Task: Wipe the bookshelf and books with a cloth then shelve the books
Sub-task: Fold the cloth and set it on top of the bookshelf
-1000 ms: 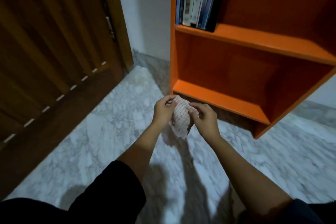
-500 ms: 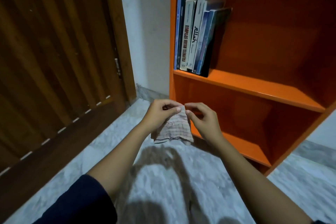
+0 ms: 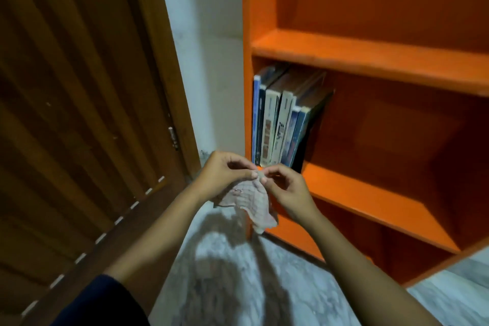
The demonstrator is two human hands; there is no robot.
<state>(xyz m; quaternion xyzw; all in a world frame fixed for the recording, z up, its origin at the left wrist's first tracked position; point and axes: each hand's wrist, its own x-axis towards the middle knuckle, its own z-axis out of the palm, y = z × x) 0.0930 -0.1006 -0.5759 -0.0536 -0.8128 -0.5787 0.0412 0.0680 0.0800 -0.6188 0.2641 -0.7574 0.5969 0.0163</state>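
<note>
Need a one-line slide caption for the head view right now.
Both hands, left hand and right hand, pinch a cloth before the orange bookshelf holding books.

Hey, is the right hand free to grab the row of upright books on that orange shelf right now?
Probably not yet: the right hand and left hand both pinch the checked cloth. Nothing blocks the books.

My view has tilted upward: the books [image 3: 280,124] now sit mid-frame and a higher shelf [image 3: 370,61] has come into sight. My left hand [image 3: 225,177] and right hand [image 3: 287,190] have risen and drawn closer, pinching the cloth [image 3: 248,204] at one bunched point, so it hangs narrower.
</note>
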